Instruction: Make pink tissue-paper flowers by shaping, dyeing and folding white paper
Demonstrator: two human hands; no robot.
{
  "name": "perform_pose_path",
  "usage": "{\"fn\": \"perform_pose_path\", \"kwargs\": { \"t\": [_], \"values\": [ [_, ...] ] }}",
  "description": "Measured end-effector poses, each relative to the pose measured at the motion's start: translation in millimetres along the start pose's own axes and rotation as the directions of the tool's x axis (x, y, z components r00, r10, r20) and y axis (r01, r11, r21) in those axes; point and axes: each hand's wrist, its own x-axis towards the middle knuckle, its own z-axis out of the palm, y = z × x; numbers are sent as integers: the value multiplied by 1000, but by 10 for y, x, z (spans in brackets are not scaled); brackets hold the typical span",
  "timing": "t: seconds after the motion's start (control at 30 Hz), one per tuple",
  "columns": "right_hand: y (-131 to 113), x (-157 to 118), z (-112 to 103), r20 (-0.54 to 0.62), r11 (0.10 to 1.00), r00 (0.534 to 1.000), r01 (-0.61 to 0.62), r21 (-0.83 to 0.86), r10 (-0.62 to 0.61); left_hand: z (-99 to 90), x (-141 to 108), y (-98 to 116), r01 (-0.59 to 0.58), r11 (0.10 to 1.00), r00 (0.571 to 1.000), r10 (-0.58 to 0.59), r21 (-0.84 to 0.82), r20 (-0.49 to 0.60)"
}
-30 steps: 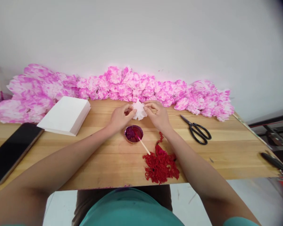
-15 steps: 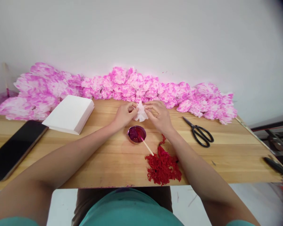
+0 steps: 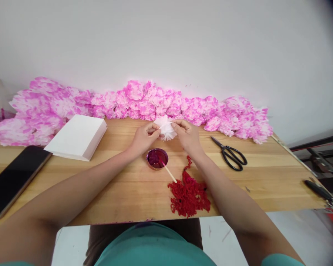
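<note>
A white tissue paper flower (image 3: 166, 128) is held between my two hands above the middle of the table. My left hand (image 3: 145, 136) pinches its left edge between thumb and fingers. On the opposite side, my right hand (image 3: 187, 135) grips the flower with thumb and forefinger. Just below the hands stands a small round cup (image 3: 157, 159) of dark magenta liquid, with a thin stick (image 3: 170, 173) leaning out of it. The stick's pale end reaches a heap of red yarn (image 3: 189, 195).
Pink-and-white paper flowers (image 3: 144, 99) line the wall. At left lie a stack of white paper (image 3: 74, 136) and a black phone (image 3: 18, 177). Black-handled scissors (image 3: 229, 153) rest on the wooden table (image 3: 122, 195) at right; another dark-handled tool (image 3: 319, 190) lies near the right edge.
The white paper flower has spread from a narrow, crumpled shape into a fuller, rounder one between my fingers. The whole view has shifted slightly.
</note>
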Motion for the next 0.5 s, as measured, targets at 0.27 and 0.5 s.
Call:
{"fn": "perform_pose_path", "kwargs": {
  "t": [0.27, 0.5],
  "values": [
    [-66, -38, -34, 76, 989, 991, 119, -92, -112, -48, -34, 64, -69, 952, 997, 61, 300, 38],
    [-88, -55, -5, 104, 975, 983, 165, -145, -151, -81, -16, 88, -84, 921, 996, 91, 380, -1]
  ]
}}
